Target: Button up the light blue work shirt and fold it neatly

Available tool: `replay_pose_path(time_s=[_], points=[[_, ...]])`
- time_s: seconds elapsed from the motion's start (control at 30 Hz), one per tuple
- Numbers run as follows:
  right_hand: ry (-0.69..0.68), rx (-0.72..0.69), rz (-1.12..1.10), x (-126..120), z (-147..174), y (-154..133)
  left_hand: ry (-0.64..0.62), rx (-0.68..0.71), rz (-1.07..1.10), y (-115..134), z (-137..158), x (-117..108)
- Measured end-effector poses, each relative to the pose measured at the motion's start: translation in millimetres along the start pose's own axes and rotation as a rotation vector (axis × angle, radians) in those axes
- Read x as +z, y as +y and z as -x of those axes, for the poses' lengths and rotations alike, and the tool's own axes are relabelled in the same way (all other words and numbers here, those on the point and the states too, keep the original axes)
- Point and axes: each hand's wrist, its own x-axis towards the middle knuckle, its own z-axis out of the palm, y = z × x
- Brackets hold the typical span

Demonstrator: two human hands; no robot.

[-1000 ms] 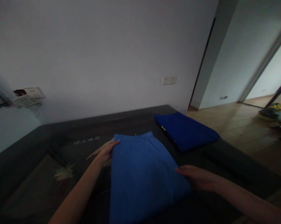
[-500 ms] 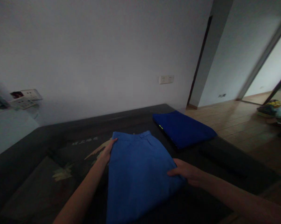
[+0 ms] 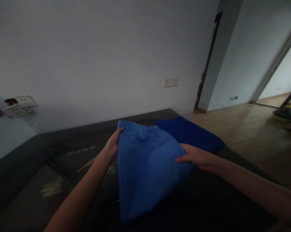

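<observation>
A pair of blue trousers (image 3: 150, 164), folded lengthwise, hangs between my hands, lifted over the dark bed surface. Its waistband with a small tab points away from me. My left hand (image 3: 113, 141) pinches the waistband's left corner. On the right edge, lower down, my right hand (image 3: 192, 156) grips the cloth with the thumb on top and the fingers behind it. Just past the trousers lies a folded dark blue cloth (image 3: 196, 132), partly covered by them in the view.
The dark bed cover (image 3: 55, 146) bears pale lettering and a flower print. A white wall with a double socket (image 3: 170, 82) rises behind. Power sockets (image 3: 21, 104) sit at the left. Wooden floor (image 3: 242, 125) and a pile of things (image 3: 288, 112) lie to the right.
Both hands have raised the trousers up and slightly away from me. The lower end has come off the bed into the air, and the trousers now overlap the dark blue cloth in view.
</observation>
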Motion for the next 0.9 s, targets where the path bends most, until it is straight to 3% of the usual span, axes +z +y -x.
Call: replay_pose_path(time_s=[0.23,0.37,0.53,0.7,0.9], points=[[0.200,-0.081,0.166,-96.9,-1.0,-35.6,-0.088,0.066,0.270,33.7,-39.2,97.3],[0.232,-0.053,0.239,-158.7,4.7,-51.9,-0.148,0.007,0.498,32.2,-63.6,162.2],[0.224,-0.032,0.273,-221.3,17.6,-59.9,-0.198,-0.049,0.549,17.1,-92.8,225.4],[0.260,-0.011,0.275,-262.2,20.4,-47.5,-0.202,-0.114,0.560,-4.4,-120.5,258.5],[0.281,0.002,0.236,-282.6,6.6,-34.8,-0.132,-0.153,0.551,-22.9,-151.6,264.4]])
